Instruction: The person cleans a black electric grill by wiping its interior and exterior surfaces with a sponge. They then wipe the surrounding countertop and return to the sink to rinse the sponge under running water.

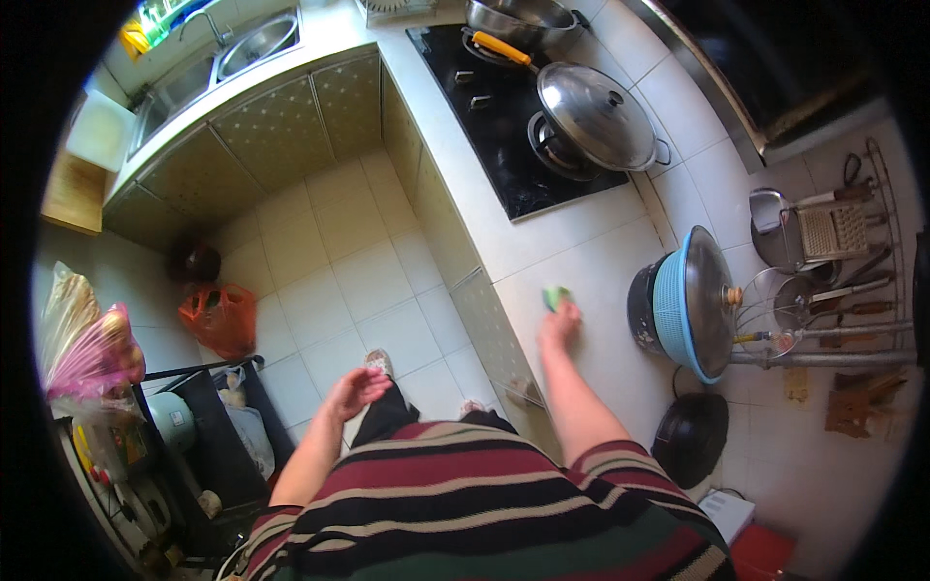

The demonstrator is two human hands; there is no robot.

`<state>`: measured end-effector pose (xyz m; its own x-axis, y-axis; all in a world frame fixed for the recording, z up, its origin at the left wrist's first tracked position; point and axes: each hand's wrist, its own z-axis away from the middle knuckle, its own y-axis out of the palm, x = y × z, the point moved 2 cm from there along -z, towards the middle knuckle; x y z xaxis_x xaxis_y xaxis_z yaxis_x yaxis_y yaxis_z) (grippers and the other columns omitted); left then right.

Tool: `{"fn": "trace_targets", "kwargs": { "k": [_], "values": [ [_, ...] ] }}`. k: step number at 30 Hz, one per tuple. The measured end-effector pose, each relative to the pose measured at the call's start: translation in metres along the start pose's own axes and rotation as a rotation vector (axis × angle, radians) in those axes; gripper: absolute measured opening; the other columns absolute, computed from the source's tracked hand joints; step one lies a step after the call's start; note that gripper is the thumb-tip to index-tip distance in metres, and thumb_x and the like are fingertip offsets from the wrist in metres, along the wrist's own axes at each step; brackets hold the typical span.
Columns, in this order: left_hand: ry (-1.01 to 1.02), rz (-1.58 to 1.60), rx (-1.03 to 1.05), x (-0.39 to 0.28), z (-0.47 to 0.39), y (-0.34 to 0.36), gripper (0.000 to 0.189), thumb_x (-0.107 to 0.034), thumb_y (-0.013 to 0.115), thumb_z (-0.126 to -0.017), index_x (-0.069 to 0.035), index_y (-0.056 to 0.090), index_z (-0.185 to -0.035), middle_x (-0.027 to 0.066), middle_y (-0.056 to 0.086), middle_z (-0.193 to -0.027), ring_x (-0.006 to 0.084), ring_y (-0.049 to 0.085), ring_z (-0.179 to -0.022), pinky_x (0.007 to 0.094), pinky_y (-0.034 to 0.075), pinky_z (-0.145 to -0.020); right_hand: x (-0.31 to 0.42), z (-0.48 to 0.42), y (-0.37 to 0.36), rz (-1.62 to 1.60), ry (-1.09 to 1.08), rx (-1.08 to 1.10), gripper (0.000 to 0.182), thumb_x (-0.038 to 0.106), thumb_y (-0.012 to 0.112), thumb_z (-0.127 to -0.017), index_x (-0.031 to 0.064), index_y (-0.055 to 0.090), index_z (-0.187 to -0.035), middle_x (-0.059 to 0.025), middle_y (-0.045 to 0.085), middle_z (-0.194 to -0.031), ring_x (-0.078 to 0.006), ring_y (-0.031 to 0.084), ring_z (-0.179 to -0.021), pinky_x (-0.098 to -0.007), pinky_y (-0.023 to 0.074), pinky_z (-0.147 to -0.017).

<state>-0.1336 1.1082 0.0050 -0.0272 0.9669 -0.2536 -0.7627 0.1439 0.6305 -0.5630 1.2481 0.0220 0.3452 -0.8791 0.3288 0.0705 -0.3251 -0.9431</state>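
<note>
My right hand (559,323) is over the white countertop (508,250) with a small green cloth or sponge (557,297) in its fingers; its exact kind is blurred. The green piece appears to rest against the counter surface. My left hand (361,392) hangs in the air above the tiled floor, fingers loosely apart and holding nothing. Beyond the right hand lies the black gas hob (501,156), where a lidded wok (596,116) with an orange handle stands. To the right of that hand, a blue plastic basket (672,309) sits on a dark pot under a metal lid.
A steel pan (519,22) stands at the hob's far end. The sink (254,47) is at the upper left. An orange plastic bag (218,319) lies on the floor, near a black rack (211,428). A grater (832,231) and other utensils hang on the right wall.
</note>
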Motion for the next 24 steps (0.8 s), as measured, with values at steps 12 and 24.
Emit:
{"fn": "trace_targets", "kwargs": {
  "k": [12,24],
  "values": [
    [0.319,0.305,0.023,-0.189,0.082,-0.084,0.033,-0.026,0.047,-0.089,0.002,0.057,-0.104,0.0165,0.061,-0.103,0.0316,0.056,-0.103,0.0361,0.049,-0.083,0.361,0.068,0.094,-0.792,-0.272,0.659,0.034,0.020,0.055,-0.080,0.0002,0.051,-0.107,-0.0165,0.053,-0.101,-0.0245,0.053,-0.094,-0.0342,0.0413,-0.082],
    [0.873,0.601,-0.164,-0.372,0.124,-0.197,0.032,-0.027,0.045,-0.090,0.000,0.057,-0.103,0.0150,0.062,-0.100,0.0283,0.059,-0.096,0.0340,0.050,-0.078,0.524,0.021,0.110,-0.560,-0.787,0.715,0.034,0.008,0.053,-0.078,0.0036,0.050,-0.112,-0.0141,0.052,-0.104,-0.0279,0.051,-0.098,-0.0339,0.0403,-0.086]
  ]
}}
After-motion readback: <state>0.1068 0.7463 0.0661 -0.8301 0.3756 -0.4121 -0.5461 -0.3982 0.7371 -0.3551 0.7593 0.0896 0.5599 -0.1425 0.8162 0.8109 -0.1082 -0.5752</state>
